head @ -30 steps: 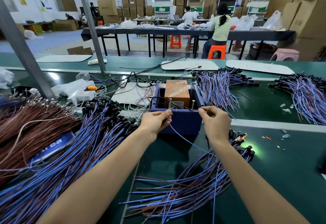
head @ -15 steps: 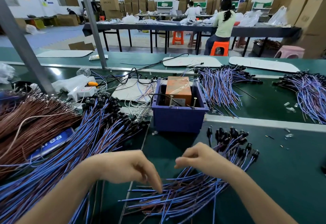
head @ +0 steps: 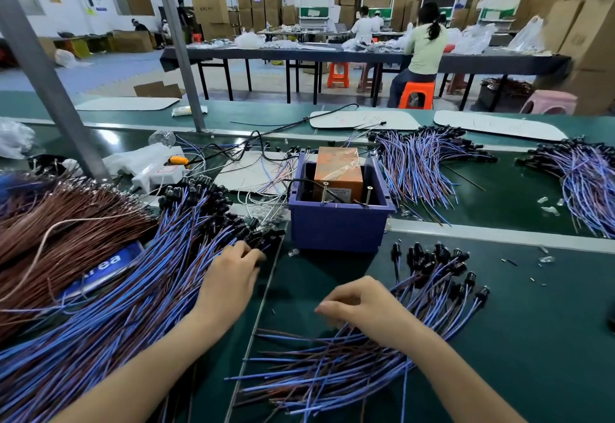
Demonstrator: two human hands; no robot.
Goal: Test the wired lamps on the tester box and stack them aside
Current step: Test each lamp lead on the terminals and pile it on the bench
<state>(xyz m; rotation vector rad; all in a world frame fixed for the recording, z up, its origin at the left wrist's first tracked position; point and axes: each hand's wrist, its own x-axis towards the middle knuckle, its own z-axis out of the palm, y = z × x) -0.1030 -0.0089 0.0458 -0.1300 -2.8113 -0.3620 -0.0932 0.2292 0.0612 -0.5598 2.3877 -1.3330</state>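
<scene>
Lamps (head: 186, 256) are found in a large pile of blue and brown leads on the left of the desk (head: 532, 339), judged to be the untested stock. A much smaller stack (head: 432, 289) is fanned out on the right, near the tester box (head: 337, 223), and is judged to be the tested lot set aside. No lamp is seen at the two posts (head: 324, 193) of the box, and no light is shown. The left hand (head: 229, 276) is laid on the near end of the pile, its fingers (head: 248, 253) bent down among the black heads; whether one is gripped cannot be told. The right hand (head: 362, 306) is held over the lead ends of the stack, fingers loosely curled; whether a lead is pinched cannot be told. The step in hand is judged to be the picking of a lamp for test. By the sizes of the heaps, only a small share is judged done and the bulk is left. Further bundles (head: 426, 163) are noted behind the box; their status cannot be told
</scene>
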